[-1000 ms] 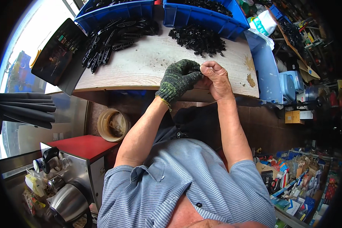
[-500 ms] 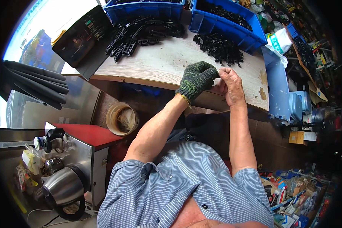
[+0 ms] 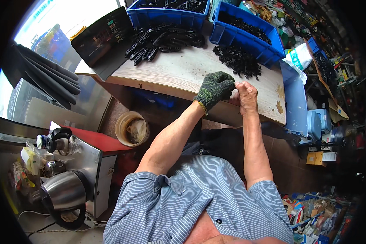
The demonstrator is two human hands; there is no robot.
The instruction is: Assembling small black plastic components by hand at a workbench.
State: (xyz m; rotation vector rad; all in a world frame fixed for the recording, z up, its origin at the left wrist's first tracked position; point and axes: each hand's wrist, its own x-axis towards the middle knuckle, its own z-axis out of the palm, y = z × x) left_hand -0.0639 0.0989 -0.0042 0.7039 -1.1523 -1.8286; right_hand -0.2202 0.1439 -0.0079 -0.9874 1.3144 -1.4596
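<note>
On the desk (image 3: 179, 72), long black parts (image 3: 160, 40) lie toward ten o'clock and the heap of small black pieces (image 3: 236, 60), slanting ten-to-four, at twelve from the gloved left hand (image 3: 216, 87) and bare right hand (image 3: 248, 97), together, fingers curled, neither clearly nearer, anything pinched hidden.

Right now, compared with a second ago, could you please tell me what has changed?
The bare right hand has turned and curled tighter beside the gloved left hand; the head view swung left. No grasp or release is visible. The black plastic pieces and blue crates stayed put.
</note>
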